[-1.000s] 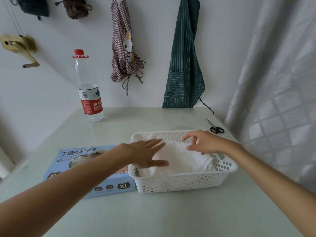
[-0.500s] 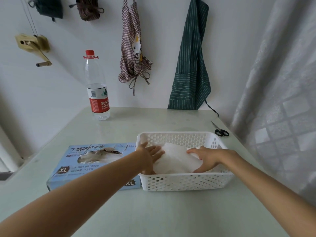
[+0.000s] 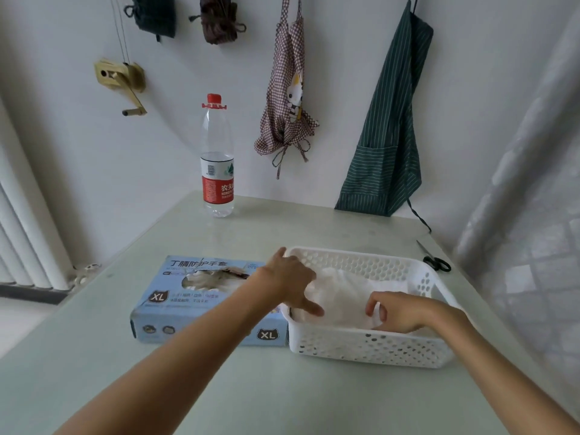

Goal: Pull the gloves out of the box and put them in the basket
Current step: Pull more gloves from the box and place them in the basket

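White gloves [image 3: 345,296] piled in our white plastic basket [image 3: 370,346], which touches the blue glove box [image 3: 175,306] on its left; more gloves show through the box opening. Our left hand [image 3: 290,282] lies on the pile, fingers straight. Our right hand [image 3: 398,312] curls over the pile's near edge; we can't tell if it's gripping.

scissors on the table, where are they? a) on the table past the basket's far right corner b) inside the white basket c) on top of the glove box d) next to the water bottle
a: the scissors lie flat on the table just beyond the far right corner of the basket, apart from it.
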Demonstrator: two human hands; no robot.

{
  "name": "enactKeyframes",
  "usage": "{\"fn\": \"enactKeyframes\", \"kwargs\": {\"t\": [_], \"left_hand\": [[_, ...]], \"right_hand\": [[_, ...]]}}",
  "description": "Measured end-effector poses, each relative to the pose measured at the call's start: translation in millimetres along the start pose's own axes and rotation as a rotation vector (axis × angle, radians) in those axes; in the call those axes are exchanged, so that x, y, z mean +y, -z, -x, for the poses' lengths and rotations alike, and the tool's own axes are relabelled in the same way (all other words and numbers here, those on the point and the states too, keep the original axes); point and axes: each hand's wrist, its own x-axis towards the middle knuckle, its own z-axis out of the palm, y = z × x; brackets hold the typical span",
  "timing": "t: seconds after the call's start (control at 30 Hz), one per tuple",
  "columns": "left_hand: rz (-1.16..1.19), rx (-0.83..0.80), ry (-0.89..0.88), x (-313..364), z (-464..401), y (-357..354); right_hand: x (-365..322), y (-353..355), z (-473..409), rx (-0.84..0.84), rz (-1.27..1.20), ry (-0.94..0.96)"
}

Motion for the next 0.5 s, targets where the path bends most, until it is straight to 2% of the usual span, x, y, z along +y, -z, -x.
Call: {"fn": "enactKeyframes", "kwargs": {"t": [0.07, 0.13, 0.2, 0.33, 0.5], "left_hand": [[0.181, 0.208, -0.007, -14, 20, 7], [0.344, 0.403, 0.043, -40, 45, 8], [0.400, 0.451, 0.150, -72, 73, 2], [0.429, 0.192, 0.371, -132, 116, -25], [0.570, -0.116, 0.400, -162, 135, -45]], "right_hand": [[-2, 6, 5, 0.034, -0.017, 0.007], [-12, 14, 10, 0.160, -0.065, 0.036], [-35, 20, 16, 0.344, -0.117, 0.108], [-111, 16, 18, 0.553, -0.134, 0.340], [-181, 6, -9, 0.647, -0.058, 0.521]]}}
